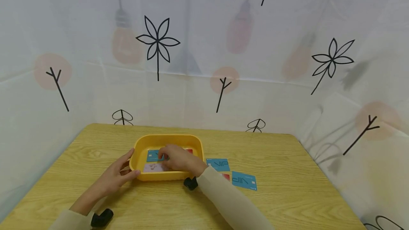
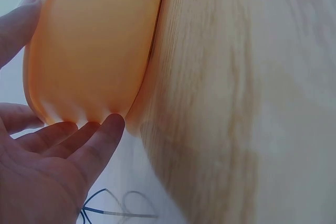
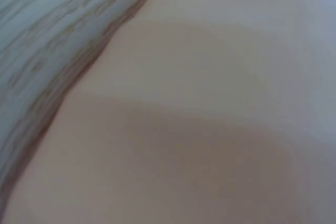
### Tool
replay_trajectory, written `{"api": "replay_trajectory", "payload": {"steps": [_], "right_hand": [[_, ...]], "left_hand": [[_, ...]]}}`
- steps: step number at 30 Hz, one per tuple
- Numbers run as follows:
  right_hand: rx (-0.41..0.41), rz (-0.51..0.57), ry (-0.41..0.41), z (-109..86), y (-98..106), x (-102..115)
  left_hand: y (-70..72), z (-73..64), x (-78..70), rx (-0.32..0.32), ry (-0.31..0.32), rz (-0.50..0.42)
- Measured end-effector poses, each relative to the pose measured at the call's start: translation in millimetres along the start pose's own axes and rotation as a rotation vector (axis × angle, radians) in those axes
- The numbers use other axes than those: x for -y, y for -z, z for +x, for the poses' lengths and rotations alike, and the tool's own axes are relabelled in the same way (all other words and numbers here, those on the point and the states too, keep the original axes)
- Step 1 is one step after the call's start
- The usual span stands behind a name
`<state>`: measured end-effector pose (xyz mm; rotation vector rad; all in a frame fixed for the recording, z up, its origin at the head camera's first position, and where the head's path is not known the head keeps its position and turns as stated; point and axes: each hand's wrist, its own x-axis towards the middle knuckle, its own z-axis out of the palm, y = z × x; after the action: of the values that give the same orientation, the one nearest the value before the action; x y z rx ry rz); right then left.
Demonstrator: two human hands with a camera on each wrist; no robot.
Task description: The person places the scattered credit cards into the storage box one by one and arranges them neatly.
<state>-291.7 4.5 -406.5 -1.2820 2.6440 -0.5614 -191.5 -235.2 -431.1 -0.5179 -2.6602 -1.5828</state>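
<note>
A yellow plastic tray (image 1: pixel 169 176) stands on the table in the head view. My left hand (image 1: pixel 116 175) holds its left end, the thumb on the near side and the fingers on the end wall; the left wrist view shows the fingertips (image 2: pixel 116 121) against that wall. My right hand (image 1: pixel 179 158) reaches into the tray, fingers bent down between a blue card (image 1: pixel 153 155) and a pale lilac card (image 1: pixel 152 167). Whether it pinches a card I cannot tell. Part of a red card (image 1: pixel 190 150) shows behind that hand. The right wrist view has only the tray's outer wall (image 3: pixel 184 77), close and blurred.
Right of the tray, two blue cards marked VIP lie on the table, one farther back (image 1: pixel 220 164) and one nearer (image 1: pixel 244 180). A red card (image 1: pixel 226 176) peeks out by the right sleeve (image 1: pixel 230 198). Patterned white cloth (image 1: pixel 198 98) hangs behind the wooden table (image 1: pixel 287 187).
</note>
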Motion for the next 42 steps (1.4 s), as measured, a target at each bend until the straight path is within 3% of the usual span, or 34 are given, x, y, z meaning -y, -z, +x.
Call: {"api": "replay_trajectory", "payload": {"steps": [13, 22, 42], "right_hand": [[-0.033, 0.051, -0.024, -18.9, 10, -4], [-0.129, 0.011, 0.024, -41.9, 25, -14], [-0.31, -0.037, 0.009, -101.3, 48, -44]], "left_hand": [[0.2, 0.5, -2.1, 0.001, 0.019, 0.022], [-1.0, 0.0, -4.6, -0.009, 0.024, 0.017], [-0.5, 0.5, -5.2, -0.007, 0.027, 0.001]]}}
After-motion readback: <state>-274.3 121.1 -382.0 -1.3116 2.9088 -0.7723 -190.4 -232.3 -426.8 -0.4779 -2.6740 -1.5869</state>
